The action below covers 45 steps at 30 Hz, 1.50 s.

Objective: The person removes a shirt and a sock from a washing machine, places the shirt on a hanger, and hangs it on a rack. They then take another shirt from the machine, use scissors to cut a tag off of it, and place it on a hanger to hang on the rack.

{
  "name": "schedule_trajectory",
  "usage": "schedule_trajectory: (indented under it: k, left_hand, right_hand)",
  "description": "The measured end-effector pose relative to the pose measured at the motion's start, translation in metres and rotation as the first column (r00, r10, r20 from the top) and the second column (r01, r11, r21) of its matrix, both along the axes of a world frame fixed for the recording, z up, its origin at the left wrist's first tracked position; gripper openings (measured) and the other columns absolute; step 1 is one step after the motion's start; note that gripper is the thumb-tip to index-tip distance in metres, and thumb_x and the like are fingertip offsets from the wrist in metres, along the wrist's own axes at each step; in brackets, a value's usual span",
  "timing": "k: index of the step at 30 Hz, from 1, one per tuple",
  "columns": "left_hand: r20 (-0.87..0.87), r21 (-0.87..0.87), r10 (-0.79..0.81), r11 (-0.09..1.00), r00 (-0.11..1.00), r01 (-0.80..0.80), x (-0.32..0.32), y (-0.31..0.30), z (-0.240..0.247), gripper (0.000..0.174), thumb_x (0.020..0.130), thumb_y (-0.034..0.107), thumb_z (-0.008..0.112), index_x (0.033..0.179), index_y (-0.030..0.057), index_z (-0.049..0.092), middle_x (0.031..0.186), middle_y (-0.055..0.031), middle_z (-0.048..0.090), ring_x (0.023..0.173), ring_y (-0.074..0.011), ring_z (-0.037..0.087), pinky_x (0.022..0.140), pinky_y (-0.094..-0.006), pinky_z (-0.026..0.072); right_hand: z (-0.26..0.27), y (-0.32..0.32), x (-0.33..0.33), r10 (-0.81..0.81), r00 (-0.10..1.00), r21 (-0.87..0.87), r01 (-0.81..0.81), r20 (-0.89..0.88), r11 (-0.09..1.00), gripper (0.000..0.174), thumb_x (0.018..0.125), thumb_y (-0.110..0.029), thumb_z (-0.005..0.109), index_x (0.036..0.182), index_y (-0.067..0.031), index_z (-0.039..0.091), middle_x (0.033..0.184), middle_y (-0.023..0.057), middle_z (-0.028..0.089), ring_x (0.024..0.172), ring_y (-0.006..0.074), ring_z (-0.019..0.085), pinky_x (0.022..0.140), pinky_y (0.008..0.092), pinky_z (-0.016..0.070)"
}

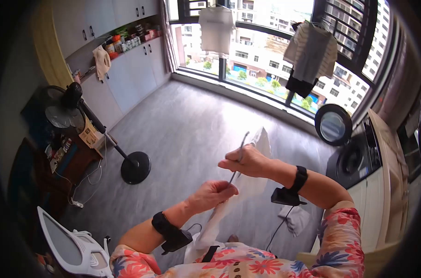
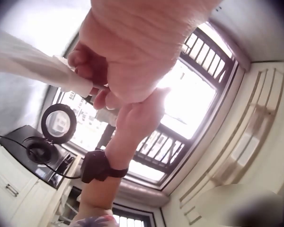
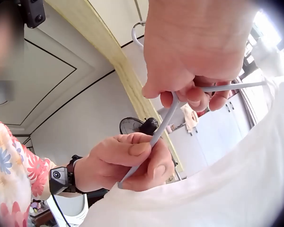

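A white garment (image 1: pixel 254 183) hangs from a thin grey clothes hanger (image 3: pixel 163 124) in front of the person's body. The right hand (image 1: pixel 248 162) grips the hanger where its two arms meet, fingers curled round it. Above that hand, the curved hook (image 3: pixel 134 35) shows in the right wrist view. Lower and nearer the body, the left hand (image 1: pixel 211 194) pinches one sloping hanger arm between thumb and fingers, right at the garment's edge. In the left wrist view, white cloth (image 2: pixel 33 66) trails off to the left, and the palm hides much of the hanger.
A standing fan (image 1: pixel 135 167) and a white chair (image 1: pixel 74 245) are on the left. On the right, a round-doored washing machine (image 1: pixel 351 160) stands by the window. Clothes (image 1: pixel 312 53) hang before the glass. A pale cloth (image 1: pixel 295 220) lies low on the right.
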<state>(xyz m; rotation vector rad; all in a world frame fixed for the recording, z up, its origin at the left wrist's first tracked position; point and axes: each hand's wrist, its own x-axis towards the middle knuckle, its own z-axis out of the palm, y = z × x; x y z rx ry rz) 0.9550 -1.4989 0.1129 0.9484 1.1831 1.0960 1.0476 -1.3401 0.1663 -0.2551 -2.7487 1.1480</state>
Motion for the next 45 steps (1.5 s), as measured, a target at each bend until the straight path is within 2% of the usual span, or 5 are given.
schedule_trajectory:
  k: [6,9,19,40,45]
  left_hand:
    - [0.081,0.018,0.140,0.990,0.987,-0.142,-0.102,0.100,0.005,0.019,0.085,0.022,0.056,0.084,0.0029,0.060,0.067,-0.0002,0.055,0.053,-0.0069,0.050,0.048,-0.0212,0.0398]
    - [0.166,0.056,0.174,0.981,0.971,-0.185,-0.158,0.159,-0.004,0.016,0.086,0.019,0.055,0.086,0.0032,0.059,0.070,-0.0027,0.057,0.053,-0.0101,0.053,0.049,-0.0229,0.0438]
    - [0.289,0.124,0.347,0.911,0.892,-0.394,-0.295,0.370,0.006,0.015,0.085,0.018,0.056,0.085,0.0032,0.059,0.076,-0.0058,0.062,0.063,-0.0121,0.060,0.058,-0.0227,0.0504]
    - [0.164,0.357,0.418,0.819,0.893,-0.449,-0.502,0.639,0.031,0.016,0.085,0.012,0.055,0.095,0.0008,0.061,0.075,-0.0046,0.061,0.064,-0.0100,0.059,0.057,-0.0210,0.0479]
    - [-0.337,0.622,0.786,0.599,0.519,-0.504,-0.660,0.630,0.007,0.015,0.084,0.010,0.055,0.096,0.0028,0.062,0.085,-0.0002,0.062,0.071,-0.0057,0.056,0.065,-0.0191,0.0448]
  right_hand:
    - [0.019,0.095,-0.128,0.076,0.991,0.287,-0.106,0.112,0.952,0.031,0.081,-0.036,0.058,0.091,-0.0064,0.060,0.078,0.0103,0.063,0.072,0.0252,0.061,0.066,0.0336,0.0467]
    - [0.018,0.150,-0.164,0.026,0.999,0.427,-0.034,0.026,0.903,0.047,0.075,-0.038,0.062,0.111,-0.0101,0.052,0.109,0.0114,0.054,0.107,0.0272,0.047,0.086,0.0365,0.0383]
    - [0.008,0.281,-0.156,-0.152,0.923,0.129,0.112,0.352,0.985,0.038,0.083,-0.031,0.056,0.107,-0.0012,0.053,0.086,0.0153,0.063,0.075,0.0267,0.063,0.068,0.0330,0.0491]
    - [-0.025,0.652,-0.426,-0.222,0.860,0.281,0.378,-0.460,0.882,0.011,0.080,-0.012,0.058,0.076,-0.0030,0.055,0.066,0.0099,0.051,0.053,0.0234,0.049,0.050,0.0307,0.0391]
    - [-0.009,0.735,-0.468,-0.289,0.862,0.240,0.411,-0.415,0.880,0.012,0.081,-0.011,0.058,0.076,-0.0016,0.056,0.058,0.0036,0.049,0.052,0.0091,0.041,0.049,0.0241,0.0360]
